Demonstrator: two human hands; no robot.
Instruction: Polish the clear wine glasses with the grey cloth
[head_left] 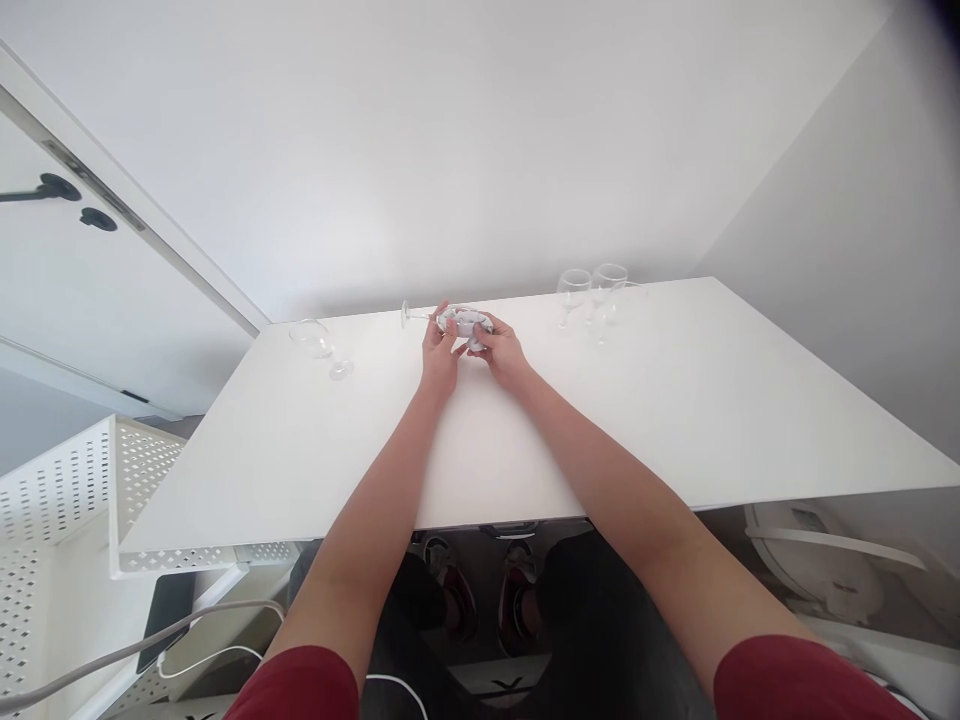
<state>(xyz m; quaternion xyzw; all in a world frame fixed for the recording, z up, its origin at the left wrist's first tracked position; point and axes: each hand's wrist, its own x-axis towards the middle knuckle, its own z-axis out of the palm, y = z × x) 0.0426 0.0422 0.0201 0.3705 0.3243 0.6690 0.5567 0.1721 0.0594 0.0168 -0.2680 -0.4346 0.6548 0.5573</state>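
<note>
A clear wine glass (406,314) is held sideways above the far part of the white table, its foot pointing left. My left hand (441,352) is closed around its bowl near the stem. A crumpled white cloth or tissue (469,319) lies in and about the bowl's mouth; which parts are inside the glass I cannot tell. Fingers of my right hand (508,352) pinch this white material at the rim end. Both forearms reach forward over the table.
One stemmed glass (312,339) stands at the table's far left. Three more clear glasses (575,284) are grouped at the back right, close to the wall (480,150). The white table (300,450) has a perforated white rack (67,480) beside its left edge, with a cable (150,640) below.
</note>
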